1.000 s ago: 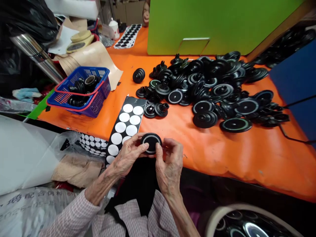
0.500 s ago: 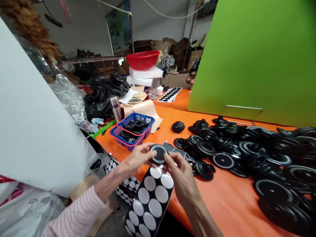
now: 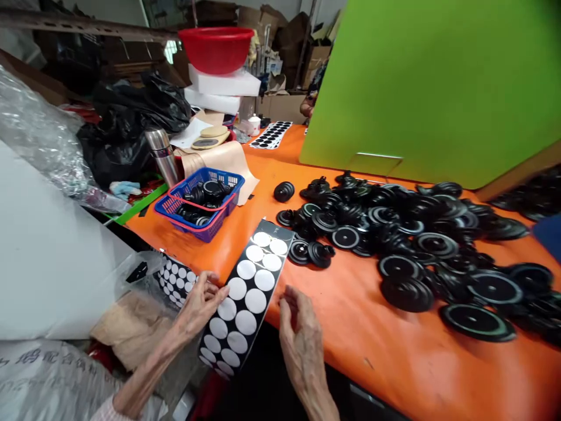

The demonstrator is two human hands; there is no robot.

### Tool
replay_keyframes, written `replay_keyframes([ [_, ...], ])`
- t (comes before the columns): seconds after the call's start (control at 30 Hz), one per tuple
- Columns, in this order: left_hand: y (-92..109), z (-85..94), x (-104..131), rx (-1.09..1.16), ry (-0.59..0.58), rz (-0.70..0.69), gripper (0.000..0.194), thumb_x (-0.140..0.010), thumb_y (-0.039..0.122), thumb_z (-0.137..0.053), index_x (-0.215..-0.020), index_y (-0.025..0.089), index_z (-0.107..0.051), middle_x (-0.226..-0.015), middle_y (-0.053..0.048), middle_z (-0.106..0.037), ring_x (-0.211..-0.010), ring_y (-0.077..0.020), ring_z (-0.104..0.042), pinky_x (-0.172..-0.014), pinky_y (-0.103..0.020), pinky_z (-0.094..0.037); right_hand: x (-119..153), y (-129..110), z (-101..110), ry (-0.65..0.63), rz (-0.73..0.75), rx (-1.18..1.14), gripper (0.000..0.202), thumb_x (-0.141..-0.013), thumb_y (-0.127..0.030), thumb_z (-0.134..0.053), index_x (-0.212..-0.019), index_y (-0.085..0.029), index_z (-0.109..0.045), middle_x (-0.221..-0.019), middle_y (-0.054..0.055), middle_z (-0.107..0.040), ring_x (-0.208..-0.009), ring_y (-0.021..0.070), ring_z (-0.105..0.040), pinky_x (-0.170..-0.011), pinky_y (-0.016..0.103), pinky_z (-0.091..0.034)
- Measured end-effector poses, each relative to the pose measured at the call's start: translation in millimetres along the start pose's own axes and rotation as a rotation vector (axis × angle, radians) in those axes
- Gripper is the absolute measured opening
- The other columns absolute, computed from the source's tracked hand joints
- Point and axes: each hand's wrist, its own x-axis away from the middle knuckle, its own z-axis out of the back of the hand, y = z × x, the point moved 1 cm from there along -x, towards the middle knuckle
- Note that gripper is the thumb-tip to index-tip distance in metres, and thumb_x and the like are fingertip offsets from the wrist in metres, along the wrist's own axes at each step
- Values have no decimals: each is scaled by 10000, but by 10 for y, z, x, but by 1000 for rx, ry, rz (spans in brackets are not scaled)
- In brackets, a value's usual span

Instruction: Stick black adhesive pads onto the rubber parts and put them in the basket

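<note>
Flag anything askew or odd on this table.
The black sheet of white round stickers lies aslant, its near end jutting past the front edge of the orange-covered table. One round, ridged black part sits apart from the heap of black parts.

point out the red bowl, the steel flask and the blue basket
red bowl [image 3: 215, 52]: head view, on its outer side
steel flask [image 3: 163, 161]: head view, on its body below the cap
blue basket [image 3: 186, 225]: head view, on its near side wall
</note>
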Motion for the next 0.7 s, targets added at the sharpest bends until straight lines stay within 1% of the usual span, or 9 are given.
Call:
replay_keyframes([
  [0.03,-92,-80,17,85,29,19,485,-717,513,-674,-1021,204,-456,-740,37,-562,-645,-129,-571,-607,-249,-416,38,16,-22,2,-4,-21,328,-838,-403,-477,-1038,-175,-599,-985,137,-679,-914,268,-662,-829,454,-530],
  [0.1,-157,-190,31,210,71,32,537,-691,500,-697,-1034,220,-391,-708,68,-517,-586,-100,-522,-577,-225,-376,53,-11,-69,-2,-50,-80,345,-844,-405,-478,-1076,-174,-587,-1038,148,-680,-973,269,-659,-867,451,-527],
  [0.2,-112,-247,49,267,97,25,533,-679,482,-704,-1009,223,-375,-649,91,-461,-547,-81,-438,-552,-210,-330,-5,-86,-101,-46,-172,-194,370,-830,-432,-527,-1108,-191,-571,-1116,141,-668,-1038,268,-645,-910,446,-512],
  [0.27,-89,-236,77,273,99,4,498,-695,470,-697,-1003,222,-393,-655,85,-457,-569,-84,-429,-563,-210,-334,-67,-121,-100,-61,-259,-276,420,-811,-451,-569,-1145,-197,-551,-1129,124,-665,-1021,257,-649,-892,429,-516],
  [0.37,-121,-196,134,301,47,-19,453,-727,451,-687,-1024,221,-436,-733,49,-511,-673,-109,-503,-645,-230,-394,-197,-182,-110,-86,-374,-418,529,-767,-477,-644,-1197,-191,-533,-916,54,-710,-826,213,-674,-764,371,-538],
  [0.43,-169,-167,172,336,25,-37,449,-732,452,-688,-1042,221,-460,-786,23,-553,-748,-132,-544,-708,-251,-417,-293,-247,-138,-171,-409,-544,559,-734,-487,-687,-1191,-192,-559,-765,6,-698,-720,190,-658,-683,335,-533],
  [0.47,-194,-151,190,352,29,-50,450,-730,456,-691,-1043,221,-469,-798,14,-567,-772,-142,-553,-728,-256,-420,-334,-285,-155,-223,-403,-615,550,-722,-486,-702,-1174,-197,-583,-757,4,-698,-725,192,-656,-672,329,-532],
  [0.6,-260,-74,252,363,85,-98,436,-720,459,-699,-1028,228,-493,-813,2,-583,-788,-150,-546,-744,-253,-416,-391,-399,-204,-349,-333,-842,466,-734,-447,-709,-1140,-226,-646,-1050,58,-720,-987,245,-647,-807,373,-534],
  [0.7,-261,-6,302,313,80,-93,422,-721,451,-703,-1020,229,-506,-820,3,-565,-776,-149,-532,-737,-250,-415,-331,-417,-212,-389,-319,-858,423,-778,-412,-687,-1163,-241,-646,-1176,58,-687,-1106,247,-606,-915,397,-495],
])
